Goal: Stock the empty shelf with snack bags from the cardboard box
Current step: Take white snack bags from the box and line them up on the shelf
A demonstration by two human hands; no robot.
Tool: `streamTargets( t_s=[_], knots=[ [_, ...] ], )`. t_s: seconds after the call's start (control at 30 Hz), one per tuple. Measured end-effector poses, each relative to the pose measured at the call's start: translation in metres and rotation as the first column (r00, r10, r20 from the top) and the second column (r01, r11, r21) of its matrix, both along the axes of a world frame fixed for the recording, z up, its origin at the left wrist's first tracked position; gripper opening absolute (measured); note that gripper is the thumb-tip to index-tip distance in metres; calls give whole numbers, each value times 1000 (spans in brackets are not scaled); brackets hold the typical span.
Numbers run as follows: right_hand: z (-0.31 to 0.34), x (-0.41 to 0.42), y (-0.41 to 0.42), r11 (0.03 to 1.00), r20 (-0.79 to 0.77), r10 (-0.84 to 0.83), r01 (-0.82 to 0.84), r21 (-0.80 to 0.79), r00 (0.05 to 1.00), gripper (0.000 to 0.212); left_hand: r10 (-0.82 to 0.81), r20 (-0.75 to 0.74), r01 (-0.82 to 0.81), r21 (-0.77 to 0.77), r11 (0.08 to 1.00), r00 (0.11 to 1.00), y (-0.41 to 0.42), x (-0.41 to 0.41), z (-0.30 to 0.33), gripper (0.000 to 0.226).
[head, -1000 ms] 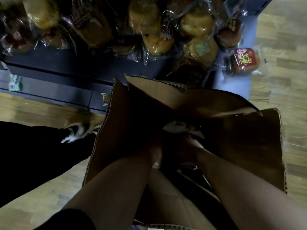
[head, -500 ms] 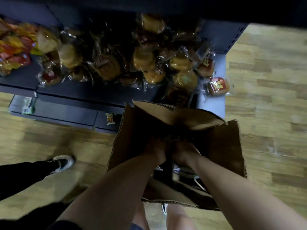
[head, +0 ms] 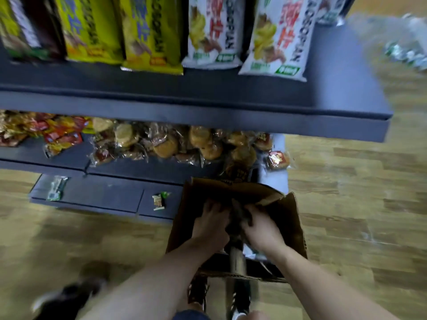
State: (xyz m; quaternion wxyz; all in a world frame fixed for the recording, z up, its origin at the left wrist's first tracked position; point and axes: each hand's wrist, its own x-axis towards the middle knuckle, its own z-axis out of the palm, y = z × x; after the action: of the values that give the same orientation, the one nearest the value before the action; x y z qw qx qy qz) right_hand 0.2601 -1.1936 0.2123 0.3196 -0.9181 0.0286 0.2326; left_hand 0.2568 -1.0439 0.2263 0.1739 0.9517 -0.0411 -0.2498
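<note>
Both hands, left hand and right hand, reach inside the cardboard box at lower centre; their grip cannot be told; the shelf of bags lies above, toward the upper frame.

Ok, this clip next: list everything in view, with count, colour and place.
cardboard box: one, brown, open, on the floor below the shelves
upper shelf: one, dark blue, top
tall snack bags: several, yellow, white and dark, on the upper shelf
lower shelf: one, dark blue, middle
wrapped buns: many, golden, on the lower shelf
red packets: several, lower shelf, left
small packets: two, greenish, base ledge
floor: wood, tan
left hand: inside the box
right hand: inside the box
</note>
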Motion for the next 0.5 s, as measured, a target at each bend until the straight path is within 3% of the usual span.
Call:
streamTargets(
  t_s=[0.17,0.33,0.5],
  knots=[
    [34,-12,-6,998,173,-20,29,-52,985,41,-77,193,76,13,997,978,8,-11,40,58],
    [61,-21,-14,999,373,3,9,-32,928,37,-101,340,109,-4,994,935,16,-18,68,65],
    [84,-28,-19,999,536,-16,-5,37,844,36,-123,542,185,-62,981,831,33,-27,85,66]
  ],
)
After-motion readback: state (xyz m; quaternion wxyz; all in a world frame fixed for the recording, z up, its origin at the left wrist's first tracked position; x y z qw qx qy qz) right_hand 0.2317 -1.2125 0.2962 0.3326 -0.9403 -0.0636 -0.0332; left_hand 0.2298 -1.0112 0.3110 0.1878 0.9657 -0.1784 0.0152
